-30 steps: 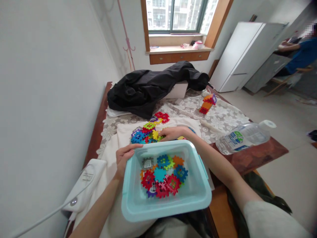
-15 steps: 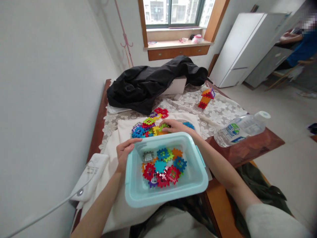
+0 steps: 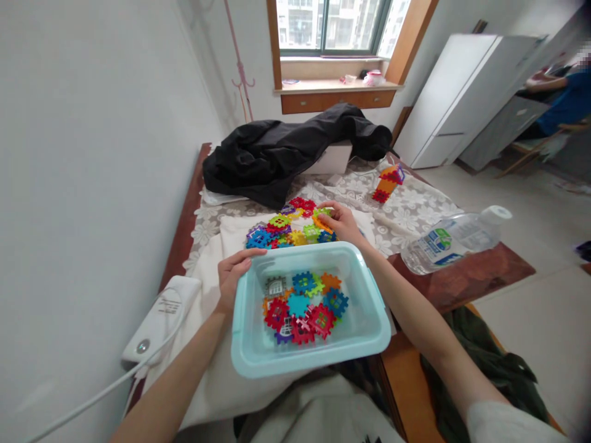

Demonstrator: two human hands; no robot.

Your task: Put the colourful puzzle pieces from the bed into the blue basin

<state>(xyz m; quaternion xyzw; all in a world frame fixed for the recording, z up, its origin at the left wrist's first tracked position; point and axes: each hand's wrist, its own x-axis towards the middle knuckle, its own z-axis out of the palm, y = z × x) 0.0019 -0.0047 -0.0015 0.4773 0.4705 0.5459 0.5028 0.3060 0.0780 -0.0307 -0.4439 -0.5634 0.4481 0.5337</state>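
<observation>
My left hand [image 3: 233, 275] grips the far left corner of a light blue plastic tub [image 3: 258, 357] that rests at the table's near edge. Several bright interlocking toy tiles [image 3: 302, 306] lie inside it. Beyond the tub, a loose pile of the same tiles [image 3: 281, 231] is spread over a white cloth [image 3: 210, 258]. My right hand [image 3: 340, 221] reaches over the pile's far right side, fingers curled around some tiles there, among them an orange one.
A black jacket [image 3: 286, 154] is heaped over a white box at the table's far end. A small tile tower [image 3: 386, 182] stands far right. A clear water bottle [image 3: 455, 240] lies on its side at the right edge. A white corded device [image 3: 159, 317] sits left. Another person sits far right.
My right hand has moved from the pile's near middle to its far right side and closed on tiles. The tub and left hand stay put.
</observation>
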